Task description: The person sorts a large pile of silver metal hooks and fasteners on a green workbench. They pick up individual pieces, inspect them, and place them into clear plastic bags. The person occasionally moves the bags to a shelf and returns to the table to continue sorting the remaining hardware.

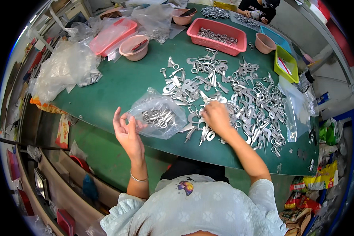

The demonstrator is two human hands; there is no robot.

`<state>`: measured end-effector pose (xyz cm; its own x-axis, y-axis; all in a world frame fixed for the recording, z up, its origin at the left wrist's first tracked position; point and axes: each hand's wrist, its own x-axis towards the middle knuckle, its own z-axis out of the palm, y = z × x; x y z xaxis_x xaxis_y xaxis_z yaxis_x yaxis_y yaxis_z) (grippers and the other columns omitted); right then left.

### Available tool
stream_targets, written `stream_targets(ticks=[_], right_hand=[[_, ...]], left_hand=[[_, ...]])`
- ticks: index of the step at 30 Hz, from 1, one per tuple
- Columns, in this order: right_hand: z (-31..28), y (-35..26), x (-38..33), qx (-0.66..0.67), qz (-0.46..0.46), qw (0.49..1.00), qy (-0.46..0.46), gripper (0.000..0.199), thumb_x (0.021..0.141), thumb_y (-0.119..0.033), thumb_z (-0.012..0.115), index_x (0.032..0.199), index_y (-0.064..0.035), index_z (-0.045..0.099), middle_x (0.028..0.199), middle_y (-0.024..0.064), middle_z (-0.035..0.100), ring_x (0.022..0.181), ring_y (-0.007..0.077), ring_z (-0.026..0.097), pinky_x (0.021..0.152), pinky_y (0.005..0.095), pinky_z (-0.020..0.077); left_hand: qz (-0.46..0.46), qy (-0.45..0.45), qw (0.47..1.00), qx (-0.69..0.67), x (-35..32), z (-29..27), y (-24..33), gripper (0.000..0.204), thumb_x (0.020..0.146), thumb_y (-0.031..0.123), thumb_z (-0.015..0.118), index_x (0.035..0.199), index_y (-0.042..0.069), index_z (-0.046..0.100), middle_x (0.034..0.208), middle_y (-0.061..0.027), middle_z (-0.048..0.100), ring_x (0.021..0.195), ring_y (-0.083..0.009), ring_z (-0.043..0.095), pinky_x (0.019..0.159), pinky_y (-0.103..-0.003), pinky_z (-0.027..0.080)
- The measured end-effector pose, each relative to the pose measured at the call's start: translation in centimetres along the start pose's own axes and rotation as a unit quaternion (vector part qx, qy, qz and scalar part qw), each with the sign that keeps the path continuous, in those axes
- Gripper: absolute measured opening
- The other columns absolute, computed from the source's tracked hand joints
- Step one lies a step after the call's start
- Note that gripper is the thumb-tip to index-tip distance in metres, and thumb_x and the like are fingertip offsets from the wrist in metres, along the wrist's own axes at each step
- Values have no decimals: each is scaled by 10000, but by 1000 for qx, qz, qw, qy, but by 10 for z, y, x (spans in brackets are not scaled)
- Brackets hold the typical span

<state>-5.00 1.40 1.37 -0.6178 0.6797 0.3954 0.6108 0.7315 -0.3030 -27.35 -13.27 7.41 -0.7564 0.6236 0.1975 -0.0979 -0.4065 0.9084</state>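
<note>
My left hand is at the left edge of a clear plastic bag lying on the green table. Its index finger and thumb are apart, and the fingers near the film touch the bag. Inside the bag lies a heap of small silver metal pieces with ring ends. My right hand reaches into a wide spread of loose silver metal pieces, some ring-shaped, some hooked or pointed. Its fingers are bent together and point down among the pieces; what they pinch is hidden.
A pink tray of metal rings, a small pink bowl and a green basket stand farther back. Plastic bags crowd the left. A flat clear bag lies right of the pile. Another person works at the far end.
</note>
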Motion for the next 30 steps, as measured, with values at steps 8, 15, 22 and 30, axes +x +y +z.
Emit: stream_targets(ticks=[8,15,22,30], right_hand=[[10,10,2,14,92,995,-25,129,737,-121,621,729,7,615,763,153,554,735,319,555,669,399,456],[-55,22,-24,88,71,987,115,97,701,-39,666,778,8,630,884,106,520,823,274,532,709,348,440],[-75,61,-46,331,215,878,268,117,768,-65,650,845,20,627,810,58,583,720,136,527,658,242,412],[-38,99,-36,165,205,964,30,132,733,-58,650,843,12,626,743,122,597,683,243,572,616,313,441]], left_hand=[[-32,-9,999,-5,-10,8,2,515,867,-14,498,1321,1,255,1045,-90,420,666,-88,497,617,-288,539],[-39,-22,999,2,-17,11,-2,497,871,-11,495,1314,1,270,1048,-88,413,682,-92,500,616,-279,527],[-38,-32,999,3,-18,9,-4,467,872,-11,496,1296,-4,300,1049,-88,419,698,-95,514,622,-264,516],[-36,-35,999,10,-17,10,-6,438,869,-10,504,1276,-19,342,1021,-78,439,693,-84,513,621,-251,517]])
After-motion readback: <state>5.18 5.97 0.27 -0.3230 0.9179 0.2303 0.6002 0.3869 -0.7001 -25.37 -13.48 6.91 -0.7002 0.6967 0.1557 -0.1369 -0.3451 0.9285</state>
